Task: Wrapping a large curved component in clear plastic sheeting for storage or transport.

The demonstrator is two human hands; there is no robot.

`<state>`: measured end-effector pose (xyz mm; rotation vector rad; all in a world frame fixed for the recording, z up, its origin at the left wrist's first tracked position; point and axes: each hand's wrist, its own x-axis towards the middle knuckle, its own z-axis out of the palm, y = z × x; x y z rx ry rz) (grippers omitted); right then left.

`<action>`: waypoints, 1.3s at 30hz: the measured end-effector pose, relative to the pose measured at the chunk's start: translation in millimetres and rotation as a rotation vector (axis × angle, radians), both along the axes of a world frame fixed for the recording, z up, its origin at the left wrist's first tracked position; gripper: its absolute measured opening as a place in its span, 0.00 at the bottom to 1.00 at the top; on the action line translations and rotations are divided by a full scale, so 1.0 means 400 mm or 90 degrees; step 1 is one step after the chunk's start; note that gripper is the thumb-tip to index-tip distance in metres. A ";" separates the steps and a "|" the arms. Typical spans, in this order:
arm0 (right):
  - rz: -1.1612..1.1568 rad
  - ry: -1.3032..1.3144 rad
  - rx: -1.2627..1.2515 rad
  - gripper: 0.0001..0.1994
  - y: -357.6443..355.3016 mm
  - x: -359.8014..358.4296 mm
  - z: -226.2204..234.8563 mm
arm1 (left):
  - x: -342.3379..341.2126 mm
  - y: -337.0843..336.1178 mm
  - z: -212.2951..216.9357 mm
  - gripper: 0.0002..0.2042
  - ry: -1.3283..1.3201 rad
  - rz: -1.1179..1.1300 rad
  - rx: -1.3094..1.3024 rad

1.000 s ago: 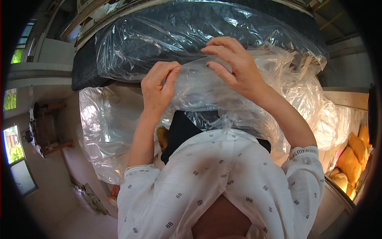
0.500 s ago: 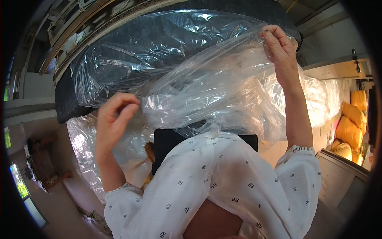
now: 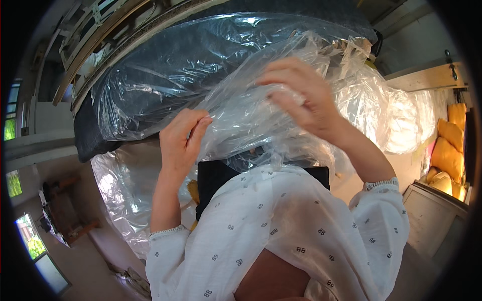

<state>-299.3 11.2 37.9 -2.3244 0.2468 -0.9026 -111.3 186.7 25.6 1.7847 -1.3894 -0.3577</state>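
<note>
Handling clear plastic sheet [image 3: 251, 115] over dark mattress [image 3: 150, 75].
Gripping sheet: left hand [image 3: 181, 143] fingers closing on fold, right hand [image 3: 301, 98] pinching crumpled film.

plastic sheet [image 3: 251, 105]: clear, thin, heavily crinkled, glossy highlights
spread: fills the upper middle of the frame, billows down to lower left and out to the right edge
pose: bunched and lifted in the centre, loose folds hanging below
dark cushion [image 3: 150, 75]: dark grey, long, slanted across the upper left, wrapped under the plastic
contact: both hands grip the film at centre frame
</note>
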 end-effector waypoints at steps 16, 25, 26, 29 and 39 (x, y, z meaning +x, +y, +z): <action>-0.211 -0.010 0.675 0.08 -0.136 -0.209 0.004 | 0.512 0.440 0.217 0.23 0.197 0.114 -0.003; -0.140 -0.013 0.642 0.08 -0.161 -0.185 -0.122 | 0.345 0.092 0.220 0.16 -0.805 0.433 -0.302; -0.218 0.002 0.587 0.08 -0.181 -0.219 -0.152 | 0.318 0.059 0.132 0.19 -0.798 0.345 -0.182; -0.308 -0.011 0.590 0.14 -0.197 -0.264 -0.177 | 0.279 0.093 0.016 0.37 -0.523 0.096 0.112; -0.283 0.011 0.645 0.04 -0.220 -0.278 -0.134 | 0.393 0.090 -0.058 0.27 -0.314 0.185 -0.053</action>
